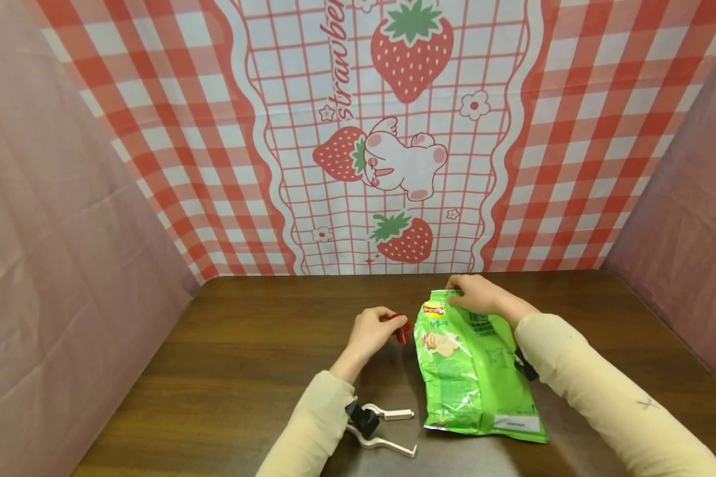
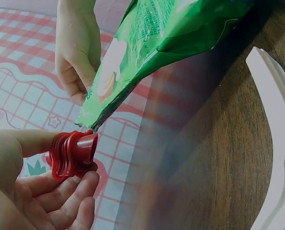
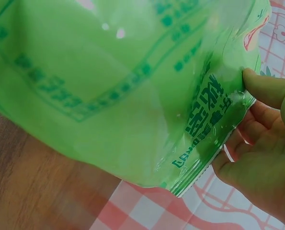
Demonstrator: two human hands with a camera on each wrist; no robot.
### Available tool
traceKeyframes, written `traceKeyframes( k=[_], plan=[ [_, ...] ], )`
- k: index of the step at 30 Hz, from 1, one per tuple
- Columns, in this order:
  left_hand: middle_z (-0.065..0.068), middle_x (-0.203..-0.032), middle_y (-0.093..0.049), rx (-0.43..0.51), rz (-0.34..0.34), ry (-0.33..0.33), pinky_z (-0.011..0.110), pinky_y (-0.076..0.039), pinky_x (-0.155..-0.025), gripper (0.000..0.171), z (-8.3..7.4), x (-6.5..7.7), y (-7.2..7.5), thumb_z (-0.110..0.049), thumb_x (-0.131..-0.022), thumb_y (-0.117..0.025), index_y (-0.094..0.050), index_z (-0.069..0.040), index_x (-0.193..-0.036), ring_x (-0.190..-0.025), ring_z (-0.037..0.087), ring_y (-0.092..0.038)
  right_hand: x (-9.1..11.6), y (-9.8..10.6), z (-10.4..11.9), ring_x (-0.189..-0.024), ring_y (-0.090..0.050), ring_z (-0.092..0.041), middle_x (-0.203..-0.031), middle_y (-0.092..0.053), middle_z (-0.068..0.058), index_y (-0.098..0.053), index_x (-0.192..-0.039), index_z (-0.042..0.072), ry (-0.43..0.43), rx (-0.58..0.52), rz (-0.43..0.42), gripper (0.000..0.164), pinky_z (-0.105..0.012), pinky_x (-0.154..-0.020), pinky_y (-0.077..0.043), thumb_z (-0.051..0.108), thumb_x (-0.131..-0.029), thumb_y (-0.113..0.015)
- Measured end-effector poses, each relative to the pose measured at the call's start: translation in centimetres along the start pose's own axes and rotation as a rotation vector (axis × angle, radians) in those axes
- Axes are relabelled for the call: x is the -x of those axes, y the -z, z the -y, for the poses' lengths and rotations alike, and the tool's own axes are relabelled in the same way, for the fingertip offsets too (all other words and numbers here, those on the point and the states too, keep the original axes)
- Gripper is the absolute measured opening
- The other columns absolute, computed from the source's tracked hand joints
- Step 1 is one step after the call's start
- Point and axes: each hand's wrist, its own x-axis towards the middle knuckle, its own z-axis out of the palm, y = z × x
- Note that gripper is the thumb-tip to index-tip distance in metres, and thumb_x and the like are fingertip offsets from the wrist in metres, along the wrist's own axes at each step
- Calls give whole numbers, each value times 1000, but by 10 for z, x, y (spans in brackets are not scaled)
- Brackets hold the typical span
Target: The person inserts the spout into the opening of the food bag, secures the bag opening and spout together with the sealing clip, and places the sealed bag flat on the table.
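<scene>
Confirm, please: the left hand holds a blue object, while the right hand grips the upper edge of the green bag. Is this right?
Not quite: the object in the left hand is red, as the left wrist view shows. The right hand does grip the upper edge of the green bag.

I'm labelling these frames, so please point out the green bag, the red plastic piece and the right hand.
Green bag (image 1: 478,371), head view: middle of its printed side.
Red plastic piece (image 2: 71,154), left wrist view: its ridged body.
Right hand (image 3: 267,155), right wrist view: the palm.

Brown wood-grained table (image 1: 262,344); white two-armed piece (image 1: 398,415) lying on it, partly hidden.
</scene>
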Motion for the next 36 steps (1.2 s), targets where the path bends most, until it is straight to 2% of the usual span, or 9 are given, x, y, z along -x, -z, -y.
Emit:
traceKeyframes(
  k=[13,20,25,36],
  plan=[
    [4,-69,-66,-11,-17,7,22,-40,-49,24,-1,0,1,-31,-79,-67,-69,-7,-81,-66,29,-63,8,2,4,-82,-57,-21,-93,-62,-9,-59,-98,5,7,-6,-50,19,-40,-71,-45,20,-86,-58],
    [-1,-69,-65,-64,-39,20,22,-40,-52,23,-2,0,1,-33,-79,-66,-69,-10,-81,-58,8,-53,11,3,8,-76,-55,-18,-88,-62,-7,-59,-96,5,6,-1,-67,20,-38,-68,-44,22,-85,-59],
    [-1,-73,-66,-75,-67,18,23,-40,-56,22,-2,1,1,-33,-78,-66,-70,-11,-80,-62,9,-51,14,2,9,-71,-52,-15,-85,-61,-5,-58,-95,5,0,-5,-66,19,-35,-65,-42,21,-85,-59],
    [-1,-72,-67,-64,-113,33,24,-41,-57,23,-5,-2,0,-33,-78,-67,-70,-11,-80,-65,10,-53,18,-1,11,-73,-51,-15,-83,-61,-3,-57,-91,8,31,-17,-90,13,-34,-66,-41,19,-85,-60]
  ],
)
